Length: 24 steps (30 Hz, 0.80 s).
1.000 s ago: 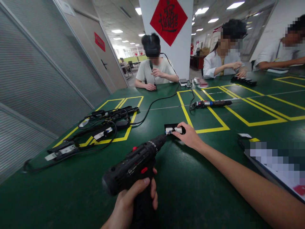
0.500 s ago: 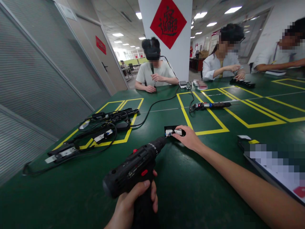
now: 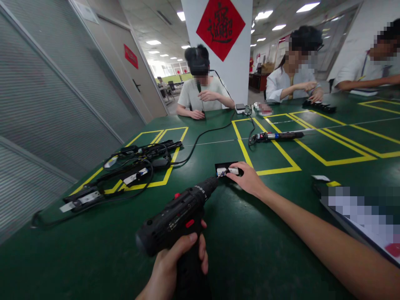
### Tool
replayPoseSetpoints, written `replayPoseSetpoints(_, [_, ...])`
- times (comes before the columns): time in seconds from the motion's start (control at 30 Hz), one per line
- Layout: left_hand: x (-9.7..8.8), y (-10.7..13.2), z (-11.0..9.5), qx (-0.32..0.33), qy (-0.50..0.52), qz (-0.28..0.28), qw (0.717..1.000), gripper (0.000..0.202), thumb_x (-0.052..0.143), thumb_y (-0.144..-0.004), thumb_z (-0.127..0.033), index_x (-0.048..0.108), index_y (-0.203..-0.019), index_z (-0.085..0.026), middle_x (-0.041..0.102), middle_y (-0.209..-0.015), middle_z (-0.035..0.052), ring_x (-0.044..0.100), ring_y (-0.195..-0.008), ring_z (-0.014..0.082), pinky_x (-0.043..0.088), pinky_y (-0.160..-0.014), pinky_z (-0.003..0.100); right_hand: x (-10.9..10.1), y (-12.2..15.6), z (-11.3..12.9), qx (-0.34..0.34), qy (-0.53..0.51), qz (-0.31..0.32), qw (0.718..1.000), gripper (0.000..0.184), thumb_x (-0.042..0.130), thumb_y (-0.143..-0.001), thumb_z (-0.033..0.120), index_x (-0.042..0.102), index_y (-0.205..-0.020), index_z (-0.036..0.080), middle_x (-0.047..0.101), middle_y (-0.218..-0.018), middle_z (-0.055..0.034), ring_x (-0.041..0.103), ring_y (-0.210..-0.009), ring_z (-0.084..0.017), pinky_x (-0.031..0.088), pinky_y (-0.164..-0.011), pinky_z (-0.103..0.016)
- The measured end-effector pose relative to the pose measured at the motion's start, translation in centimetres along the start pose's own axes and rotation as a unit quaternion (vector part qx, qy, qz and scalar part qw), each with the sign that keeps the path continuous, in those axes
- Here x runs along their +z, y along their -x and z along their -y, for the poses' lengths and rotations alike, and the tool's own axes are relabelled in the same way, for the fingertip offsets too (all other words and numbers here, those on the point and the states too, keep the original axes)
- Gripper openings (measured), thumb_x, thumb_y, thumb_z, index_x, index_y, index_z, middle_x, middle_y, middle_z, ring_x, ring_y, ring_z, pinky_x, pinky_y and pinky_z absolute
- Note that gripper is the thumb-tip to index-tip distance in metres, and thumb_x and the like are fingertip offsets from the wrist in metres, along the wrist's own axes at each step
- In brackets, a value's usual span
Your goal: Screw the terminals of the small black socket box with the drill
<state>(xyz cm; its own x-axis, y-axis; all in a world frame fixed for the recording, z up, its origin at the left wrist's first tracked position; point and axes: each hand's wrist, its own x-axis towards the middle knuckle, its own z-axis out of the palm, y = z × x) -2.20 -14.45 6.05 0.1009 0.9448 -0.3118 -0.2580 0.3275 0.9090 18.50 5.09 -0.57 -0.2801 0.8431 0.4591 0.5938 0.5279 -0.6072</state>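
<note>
My left hand (image 3: 179, 260) is wrapped round the grip of a black cordless drill (image 3: 178, 216) with red buttons. The drill points away and to the right. Its bit meets, or nearly meets, a small black open part (image 3: 218, 167) with a white piece (image 3: 222, 171) inside; exact contact is too small to tell. With thumb and fingers, my right hand (image 3: 246, 177) grips the right end of that black part on the green table. My fingers cover part of it.
Black devices with cables (image 3: 137, 166) lie at the left. A pen-shaped electric tool (image 3: 278, 136) lies behind my right hand; a dark tray with papers (image 3: 350, 216) is at the right. Yellow tape (image 3: 278, 171) marks the green table (image 3: 103, 254). Several people sit across it, one person (image 3: 203, 89) straight ahead.
Both hands, the drill and the black part keep nearly the same place. The view has shifted very slightly. The person opposite has lowered one hand a little.
</note>
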Motion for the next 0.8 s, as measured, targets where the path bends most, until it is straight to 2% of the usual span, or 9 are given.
replayPoseSetpoints(0.4, [-0.1,-0.12,-0.04,-0.002,-0.005,0.009,1.0,0.028,0.047,-0.085,-0.033,0.052,-0.102,-0.012,0.055,-0.061,0.0007,0.057,-0.05,0.0176,0.044,-0.056,0.032,0.21,-0.02,-0.33,0.007,-0.01,-0.003,1.0,0.028,0.06,-0.086,0.038,0.061,-0.105,0.017,0.063,-0.107,-0.0054,0.06,-0.097,-0.021,0.047,-0.084,-0.043])
replayPoseSetpoints(0.8, [-0.4,-0.22,-0.02,-0.002,-0.004,0.027,1.0,0.026,0.046,-0.085,-0.032,0.053,-0.1,-0.013,0.055,-0.062,0.0012,0.058,-0.05,0.0183,0.044,-0.055,0.033,-0.24,0.05,0.46,0.015,-0.022,-0.002,1.0,0.027,0.062,-0.084,0.037,0.063,-0.103,0.017,0.064,-0.105,-0.0057,0.059,-0.096,-0.021,0.045,-0.085,-0.042])
